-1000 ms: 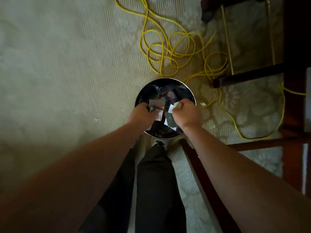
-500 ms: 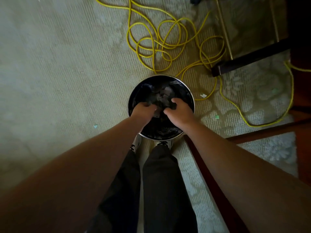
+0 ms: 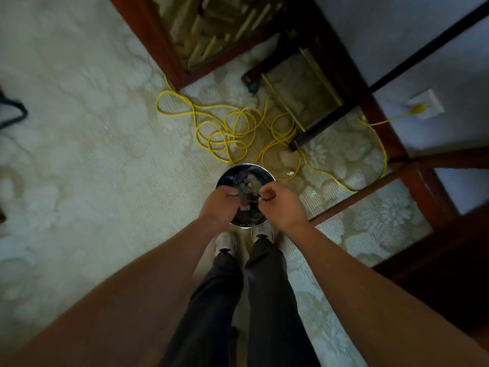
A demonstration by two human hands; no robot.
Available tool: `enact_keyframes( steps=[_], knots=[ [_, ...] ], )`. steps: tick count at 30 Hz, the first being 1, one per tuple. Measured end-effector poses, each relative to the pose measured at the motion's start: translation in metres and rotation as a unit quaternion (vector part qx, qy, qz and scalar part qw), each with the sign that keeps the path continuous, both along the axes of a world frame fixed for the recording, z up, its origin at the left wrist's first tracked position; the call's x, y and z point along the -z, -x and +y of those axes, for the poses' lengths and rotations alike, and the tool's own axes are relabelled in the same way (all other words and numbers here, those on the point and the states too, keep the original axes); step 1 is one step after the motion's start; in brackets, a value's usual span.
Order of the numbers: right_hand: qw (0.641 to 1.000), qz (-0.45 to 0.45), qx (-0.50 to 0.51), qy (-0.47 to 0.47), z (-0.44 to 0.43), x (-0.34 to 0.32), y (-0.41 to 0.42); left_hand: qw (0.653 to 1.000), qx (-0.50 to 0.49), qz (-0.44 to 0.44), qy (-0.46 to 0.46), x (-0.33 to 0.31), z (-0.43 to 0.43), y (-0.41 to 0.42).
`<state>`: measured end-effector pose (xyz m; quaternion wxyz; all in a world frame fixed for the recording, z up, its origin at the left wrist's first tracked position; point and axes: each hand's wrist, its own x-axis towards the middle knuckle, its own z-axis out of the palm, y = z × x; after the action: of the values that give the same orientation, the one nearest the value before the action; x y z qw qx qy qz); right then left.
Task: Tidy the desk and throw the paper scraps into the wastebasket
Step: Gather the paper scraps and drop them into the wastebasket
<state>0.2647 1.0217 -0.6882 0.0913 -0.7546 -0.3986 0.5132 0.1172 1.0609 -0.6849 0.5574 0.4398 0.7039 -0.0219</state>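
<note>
Feet: shoes (image 3: 225, 245) stand just short of the wastebasket (image 3: 246, 165).
Hands: left hand (image 3: 219, 205) and right hand (image 3: 280, 205) hover over its near half, fingers curled; whether either holds anything cannot be told.
Contents: paper scraps (image 3: 248, 185) lie inside.
Room: open carpet (image 3: 105, 154) to the left; wooden frame (image 3: 370, 188) close on the right; yellow cable (image 3: 228, 140) lies just past the far rim.
Change: hands were pressed down inside, now lifted.
</note>
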Motion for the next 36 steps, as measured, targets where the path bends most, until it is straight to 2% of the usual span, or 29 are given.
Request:
enact_keyframes(
  steps=[3, 9, 14, 19, 27, 36],
  knots=[
    [0.998, -0.008, 0.045, -0.036, -0.018, -0.070, -0.004, 0.999, 0.037, -0.022, -0.031, -0.069, -0.003, 0.004],
    [0.983, -0.042, 0.136, -0.116, -0.059, -0.178, -0.011, 0.986, 0.106, -0.074, -0.101, -0.166, -0.020, 0.004],
    [0.953, -0.075, 0.218, -0.195, -0.095, -0.236, -0.019, 0.961, 0.185, -0.128, -0.159, -0.224, -0.031, -0.025],
    [0.929, -0.116, 0.267, -0.230, -0.140, -0.282, -0.042, 0.931, 0.256, -0.178, -0.191, -0.272, -0.050, -0.064],
    [0.859, -0.184, 0.392, -0.274, -0.240, -0.336, -0.093, 0.850, 0.422, -0.229, -0.214, -0.327, -0.108, -0.153],
    [0.795, -0.258, 0.470, -0.282, -0.407, -0.382, -0.153, 0.755, 0.532, -0.303, -0.233, -0.364, -0.256, -0.261]
  ],
)
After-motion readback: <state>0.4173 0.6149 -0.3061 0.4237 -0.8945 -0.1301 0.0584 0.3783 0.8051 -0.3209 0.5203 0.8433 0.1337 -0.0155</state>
